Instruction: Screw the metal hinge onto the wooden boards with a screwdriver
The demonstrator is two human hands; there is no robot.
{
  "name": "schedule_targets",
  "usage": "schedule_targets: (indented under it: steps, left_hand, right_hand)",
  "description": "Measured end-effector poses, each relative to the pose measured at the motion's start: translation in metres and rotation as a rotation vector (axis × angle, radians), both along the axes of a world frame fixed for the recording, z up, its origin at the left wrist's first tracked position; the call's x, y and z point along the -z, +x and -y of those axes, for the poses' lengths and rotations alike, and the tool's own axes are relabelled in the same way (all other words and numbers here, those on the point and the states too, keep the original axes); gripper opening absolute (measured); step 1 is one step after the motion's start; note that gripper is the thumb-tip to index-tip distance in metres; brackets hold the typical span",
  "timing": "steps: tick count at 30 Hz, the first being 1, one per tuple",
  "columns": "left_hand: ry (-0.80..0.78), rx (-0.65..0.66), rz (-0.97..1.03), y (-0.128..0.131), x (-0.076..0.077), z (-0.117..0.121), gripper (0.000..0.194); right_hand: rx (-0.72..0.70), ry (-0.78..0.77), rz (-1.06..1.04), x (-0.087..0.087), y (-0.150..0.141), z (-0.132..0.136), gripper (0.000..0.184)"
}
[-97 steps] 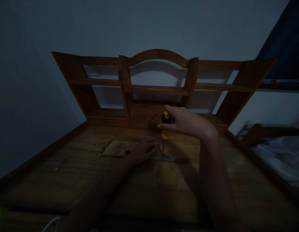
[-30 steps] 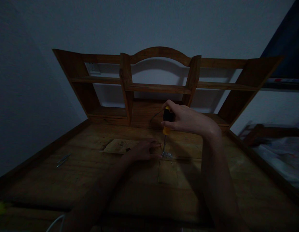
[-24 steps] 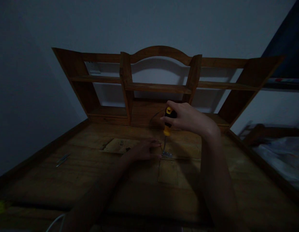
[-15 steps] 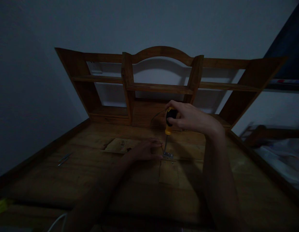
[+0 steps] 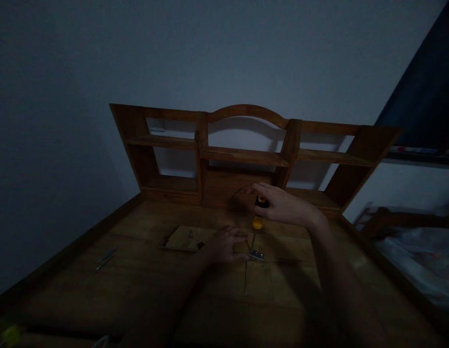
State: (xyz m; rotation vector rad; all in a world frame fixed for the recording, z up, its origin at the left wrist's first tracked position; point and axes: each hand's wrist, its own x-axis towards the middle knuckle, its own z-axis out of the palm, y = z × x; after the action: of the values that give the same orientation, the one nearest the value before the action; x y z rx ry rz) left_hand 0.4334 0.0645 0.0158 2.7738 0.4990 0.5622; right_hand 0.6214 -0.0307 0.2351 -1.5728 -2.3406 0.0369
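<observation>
1. Head view: one right hand pinches one screwdriver, tip at one metal hinge, mid-worktop.
2. One left hand beside it, thumb parted from fingers.
3. One small board toward the front edge.

In dim light, we see a brown wooden shelf unit with an arched top. Behind it we find a plain bluish-grey wall, and through its upper left opening a pale rectangular wall plate. Before the shelf unit spreads a brown wooden worktop. Right of the unit we make out a dark blue panel and, lower, a brown wooden frame.
</observation>
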Motion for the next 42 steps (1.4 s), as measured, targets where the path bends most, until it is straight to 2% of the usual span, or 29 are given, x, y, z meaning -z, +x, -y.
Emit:
schedule_targets:
  steps: [3, 5, 6, 7, 9, 11, 13, 17, 20, 23, 25, 29, 31, 33, 35, 39, 42]
  left_hand:
    - [0.011, -0.025, -0.035, 0.000, 0.000, 0.001, 0.068]
    - [0.018, -0.032, -0.044, 0.000, -0.001, 0.002, 0.067]
    - [0.022, -0.032, -0.046, -0.001, -0.002, 0.002, 0.067]
    - [0.027, -0.029, -0.046, -0.001, -0.003, 0.003, 0.066]
    - [0.036, -0.024, -0.040, -0.001, -0.005, 0.004, 0.066]
    - [0.042, -0.013, -0.032, -0.001, -0.006, 0.005, 0.064]
    - [0.049, -0.008, -0.019, -0.001, -0.005, 0.004, 0.062]
    - [0.058, 0.000, -0.011, 0.000, -0.001, 0.000, 0.062]
    - [0.061, 0.000, -0.007, 0.000, -0.001, -0.001, 0.064]
    - [0.063, 0.013, 0.001, 0.000, -0.004, 0.001, 0.065]
    - [0.069, 0.020, 0.005, 0.000, -0.005, 0.001, 0.064]
    - [0.071, 0.015, -0.010, 0.002, -0.002, -0.001, 0.063]
    - [0.070, 0.016, -0.017, 0.003, 0.000, -0.002, 0.063]
    - [0.071, 0.013, -0.016, 0.003, 0.000, -0.003, 0.065]
    - [0.073, 0.007, -0.011, 0.002, 0.000, -0.002, 0.066]
    - [0.074, -0.006, 0.007, 0.002, -0.002, 0.000, 0.066]
    - [0.071, 0.008, 0.002, 0.002, -0.002, 0.000, 0.066]
  right_hand:
    - [-0.179, -0.120, 0.066, -0.014, 0.005, -0.003, 0.030]
    - [-0.209, -0.194, 0.138, -0.022, 0.004, -0.003, 0.019]
    - [-0.183, -0.214, 0.182, -0.024, 0.002, -0.003, 0.014]
    - [-0.128, -0.212, 0.232, -0.026, -0.001, -0.002, 0.017]
    - [0.014, -0.149, 0.338, -0.028, -0.007, 0.000, 0.036]
    - [0.088, -0.082, 0.413, -0.030, -0.010, 0.003, 0.051]
    - [0.031, -0.120, 0.384, -0.036, -0.007, 0.004, 0.051]
    - [-0.165, -0.315, 0.195, -0.046, 0.005, 0.000, 0.035]
    - [-0.128, -0.297, 0.233, -0.045, 0.007, -0.003, 0.030]
    - [0.015, -0.176, 0.394, -0.040, -0.001, -0.003, 0.052]
    - [0.048, -0.154, 0.440, -0.038, -0.004, -0.001, 0.059]
    - [-0.118, -0.232, 0.296, -0.040, 0.000, 0.000, 0.052]
    - [-0.160, -0.264, 0.258, -0.040, 0.004, -0.002, 0.042]
    - [-0.133, -0.278, 0.274, -0.038, 0.006, -0.005, 0.028]
    - [-0.061, -0.254, 0.323, -0.034, 0.006, -0.008, 0.024]
    - [0.100, -0.127, 0.447, -0.028, 0.002, -0.007, 0.050]
    - [0.062, -0.118, 0.368, -0.030, 0.004, -0.002, 0.051]
